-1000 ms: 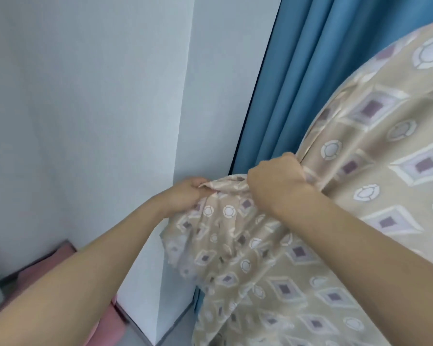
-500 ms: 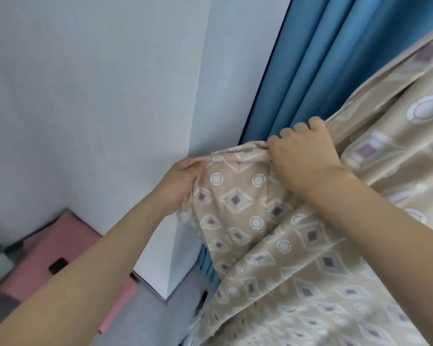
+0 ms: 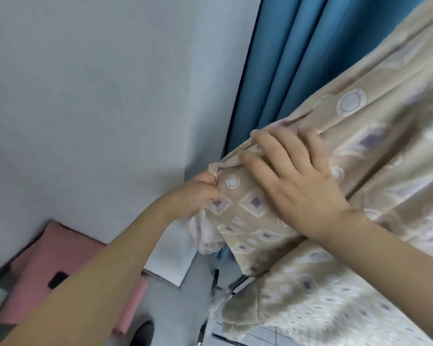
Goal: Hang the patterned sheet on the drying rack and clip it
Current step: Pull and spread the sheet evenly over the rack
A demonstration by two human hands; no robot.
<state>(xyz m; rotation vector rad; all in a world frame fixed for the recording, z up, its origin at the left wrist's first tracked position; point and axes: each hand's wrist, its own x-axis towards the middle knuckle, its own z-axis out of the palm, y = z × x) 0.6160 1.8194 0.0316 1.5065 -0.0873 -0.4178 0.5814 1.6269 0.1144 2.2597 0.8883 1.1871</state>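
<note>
Beige cloth printed with diamonds and rings, the patterned sheet [image 3: 360, 136], lies draped over something high on the right, falling in folds toward the floor in front of a blue curtain [image 3: 285, 58]. The drying rack itself is almost wholly hidden; only thin dark bars [image 3: 214, 280] near the floor may belong to it, and I cannot tell for sure. The left hand [image 3: 198, 193] has its fingers curled tight, pinching the sheet's end corner near the grey wall [image 3: 98, 96]. The right hand [image 3: 293, 181] lies flat on the cloth with its fingers spread and straight, pressing or smoothing along the top fold; it grips nothing. No clip is visible anywhere in view.

Risks, as I judge them:

1. The sheet looks bunched at the corner, with a paler underside rolled out below the left hand. If it is clipped this way, the wad may dry badly or slip out of the clip.
2. The right hand only presses. If the left hand pulls hard toward the wall, the cloth could slide along its support and hang unevenly.
3. Much cloth hangs low on the near side. That weight could drag the whole sheet off once both hands let go to fetch a clip.
4. The lower folds sit near the floor and the pink mat [image 3: 60, 270], so a slip would soil them
</note>
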